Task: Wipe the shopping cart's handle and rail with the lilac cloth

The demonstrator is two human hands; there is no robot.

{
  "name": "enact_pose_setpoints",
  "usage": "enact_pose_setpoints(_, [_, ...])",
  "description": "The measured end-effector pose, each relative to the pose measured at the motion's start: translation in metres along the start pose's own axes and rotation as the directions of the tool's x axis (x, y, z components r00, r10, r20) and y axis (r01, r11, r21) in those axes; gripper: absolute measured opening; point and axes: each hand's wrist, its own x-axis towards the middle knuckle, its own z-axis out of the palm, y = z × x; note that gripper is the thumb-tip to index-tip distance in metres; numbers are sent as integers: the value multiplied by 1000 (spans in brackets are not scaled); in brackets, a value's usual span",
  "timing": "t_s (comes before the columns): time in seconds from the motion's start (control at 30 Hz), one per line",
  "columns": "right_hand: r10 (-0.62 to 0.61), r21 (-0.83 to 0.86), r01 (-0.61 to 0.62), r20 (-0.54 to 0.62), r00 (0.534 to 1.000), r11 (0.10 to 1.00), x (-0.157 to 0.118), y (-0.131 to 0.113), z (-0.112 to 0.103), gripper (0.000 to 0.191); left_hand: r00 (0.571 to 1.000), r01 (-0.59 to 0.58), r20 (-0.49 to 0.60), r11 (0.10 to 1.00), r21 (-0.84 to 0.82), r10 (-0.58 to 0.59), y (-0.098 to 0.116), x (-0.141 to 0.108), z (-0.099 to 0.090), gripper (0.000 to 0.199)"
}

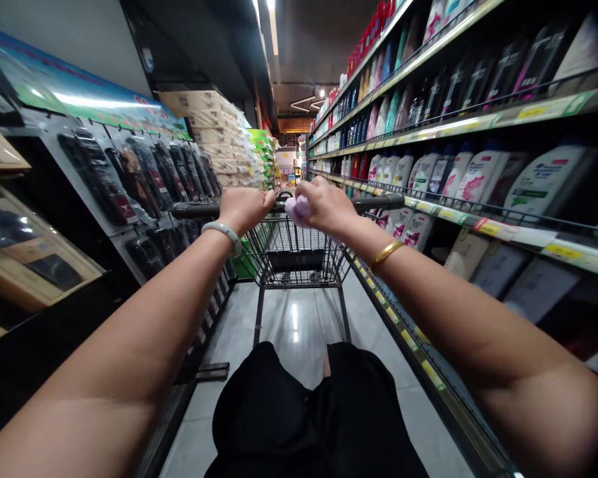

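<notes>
A dark shopping cart (299,239) with a wire basket stands right in front of me. Its handlebar (199,210) runs crosswise at arm's length. My left hand (245,210) is closed around the bar, left of its middle, with a pale bangle on the wrist. Just right of the middle, my right hand (326,204) pinches a crumpled light purple cloth (298,211) against the handlebar; a gold bangle is on that wrist. The fingertips of both hands are partly hidden behind the bar.
Shelves of shampoo bottles (483,176) line the right side, with a price rail (508,232) close by. Packaged goods hang on a rack (99,176) at left, near stacked boxes (204,133). A grey tiled floor (294,318) runs between them.
</notes>
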Motion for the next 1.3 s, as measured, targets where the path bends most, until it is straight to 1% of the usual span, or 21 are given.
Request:
enact_pose_setpoints(0.07, [-37, 25, 36, 46, 998, 999, -4, 6, -5, 39, 1000, -8, 13, 1000, 11, 8, -6, -1, 1, 76])
enact_pose_setpoints(0.13, [-32, 33, 30, 63, 998, 999, -14, 21, -15, 38, 1000, -6, 18, 1000, 10, 6, -10, -3, 2, 75])
enact_pose_setpoints(0.2, [20, 10, -20, 26, 999, 1000, -26, 34, -24, 38, 1000, -2, 18, 1000, 3, 2, -12, -6, 0, 75])
enact_pose_setpoints(0.23, [51, -8, -51, -3, 999, 999, -30, 36, -25, 38, 1000, -1, 21, 1000, 0, 1, -11, -8, -2, 75])
enact_pose_setpoints(0.3, [101, -45, -103, -53, 993, 994, -35, 30, -23, 40, 999, -33, 16, 999, 0, 33, -6, -12, -9, 74])
enact_pose_setpoints(0.37, [117, -79, -124, -88, 989, 989, -34, 16, -16, 43, 994, -101, -27, 995, 11, 101, 3, -15, -20, 72])
enact_pose_setpoints(0.43, [100, -110, -112, -107, 989, 988, -30, 2, -8, 44, 983, -158, -94, 987, 1, 157, 18, -19, -30, 67])
enact_pose_setpoints(0.5, [65, -127, -79, -112, 992, 989, -27, -5, -6, 44, 981, -167, -117, 983, -74, 158, 34, -21, -35, 62])
enact_pose_setpoints(0.57, [27, -130, -40, -101, 995, 991, -28, -2, -10, 44, 984, -162, -96, 971, -173, 147, 49, -24, -33, 62])
enact_pose_setpoints(0.63, [18, -134, -28, -78, 997, 991, -34, 9, -19, 44, 985, -143, -124, 966, -215, 119, 61, -25, -26, 67])
enact_pose_setpoints(0.73, [93, -148, -104, -77, 993, 984, -44, 23, -31, 44, 976, -108, -209, 971, -215, 62, 73, -27, -17, 71])
enact_pose_setpoints(0.77, [128, -159, -143, -100, 987, 977, -47, 23, -32, 43, 973, -98, -224, 971, -216, 49, 75, -27, -16, 72])
enact_pose_setpoints(0.83, [170, -185, -200, -165, 971, 962, -49, 17, -27, 40, 971, -87, -236, 971, -224, 32, 79, -27, -15, 73])
enact_pose_setpoints(0.9, [159, -201, -203, -213, 964, 958, -46, 5, -17, 36, 971, -85, -239, 970, -228, 29, 80, -26, -15, 72])
enact_pose_setpoints(0.97, [110, -188, -149, -203, 973, 971, -40, -4, -10, 35, 970, -92, -242, 970, -224, 36, 77, -26, -15, 70])
enact_pose_setpoints(1.03, [48, -158, -70, -139, 989, 985, -35, -3, -13, 36, 967, -106, -251, 972, -211, 51, 71, -26, -14, 69])
enact_pose_setpoints(1.1, [7, -127, -14, -50, 999, 992, -35, 7, -25, 39, 965, -111, -256, 974, -196, 58, 64, -26, -12, 69])
enact_pose_setpoints(1.17, [16, -109, -15, 9, 1000, 994, -38, 20, -38, 41, 967, -96, -252, 978, -185, 47, 57, -26, -10, 70])
enact_pose_setpoints(1.2, [36, -109, -34, 18, 999, 993, -41, 24, -43, 43, 968, -87, -246, 980, -180, 41, 54, -26, -9, 70])
enact_pose_setpoints(1.23, [59, -117, -58, 11, 998, 991, -44, 26, -45, 44, 970, -81, -240, 981, -177, 36, 51, -26, -8, 70])
enact_pose_setpoints(1.3, [87, -164, -92, -38, 995, 982, -48, 23, -43, 44, 973, -73, -228, 983, -166, 34, 46, -25, -7, 69])
